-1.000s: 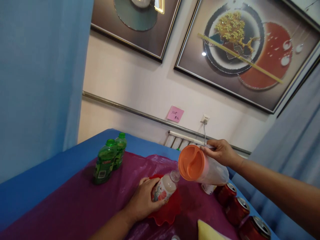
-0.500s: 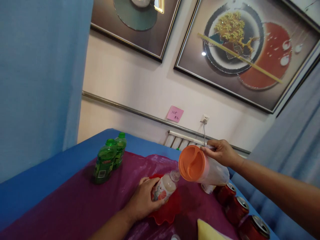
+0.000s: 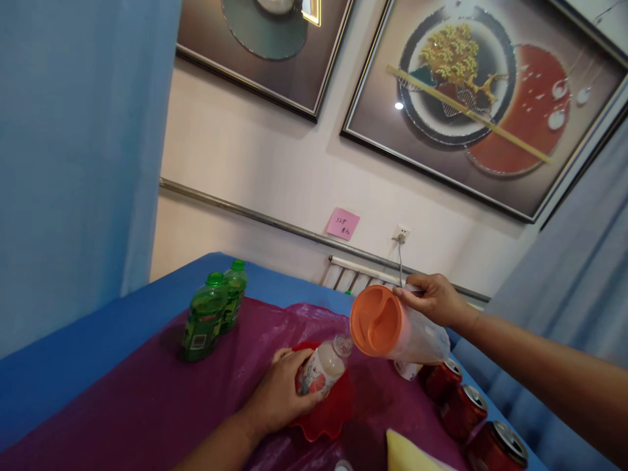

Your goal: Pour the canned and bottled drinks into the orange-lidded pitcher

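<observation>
Orange-lidded pitcher (image 3: 403, 333) is hanging in the air above the purple sheet (image 3: 147, 392), leaning nearly onto its side with its lid facing left and toward the camera. Near its top, the right hand (image 3: 434, 297) is gripping the handle, the fingers curling around it and the thumb pressing along it. Lower and to the left, the left hand (image 3: 284, 396) is wrapping its fingers and thumb around a clear bottle (image 3: 321, 373) with a printed label. That bottle is slanting to the right, its uncapped mouth sitting just beside the lid's edge; whether the two are touching, I cannot tell. Beneath the bottle, a red wavy-edged dish (image 3: 330, 415) is resting on the sheet, partly hidden by the hand. Two green bottles (image 3: 203, 320) are standing close together at the left, while three red cans (image 3: 464, 412) are lining up along the right edge. A white labelled container (image 3: 406, 370) is peeking out under the pitcher, and something yellow (image 3: 412, 454) is showing at the bottom edge.
</observation>
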